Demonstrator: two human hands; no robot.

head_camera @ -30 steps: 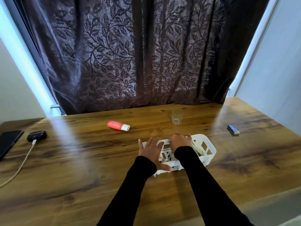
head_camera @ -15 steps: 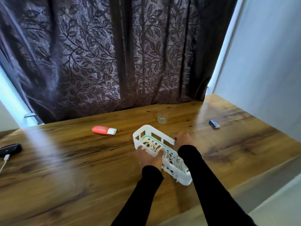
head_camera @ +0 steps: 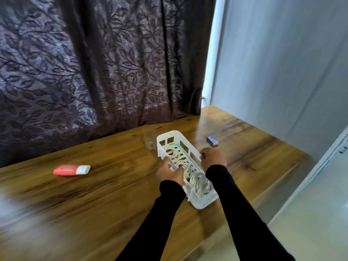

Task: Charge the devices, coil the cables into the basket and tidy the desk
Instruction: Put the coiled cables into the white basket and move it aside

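A white slotted plastic basket (head_camera: 170,135) lies lengthwise away from me on the wooden desk (head_camera: 105,194), right of centre. Coiled white cables (head_camera: 200,182) fill it, and a teal strip shows along its inner floor. My left hand (head_camera: 169,172) grips the basket's left long wall. My right hand (head_camera: 213,157) grips the right long wall. Both arms wear black sleeves. The phone and the charging devices are out of view.
A red tube with a white cap (head_camera: 71,169) lies on the desk to the left. A small clear glass (head_camera: 150,141) stands just behind the basket's far left corner. A small blue-and-white box (head_camera: 212,140) lies at the far right. Dark leaf-patterned curtain behind; desk's right edge close.
The basket has turned from crosswise to lengthwise and shifted right and farther back, held in both hands. The view has swung right, and the phone and black device have left the frame.
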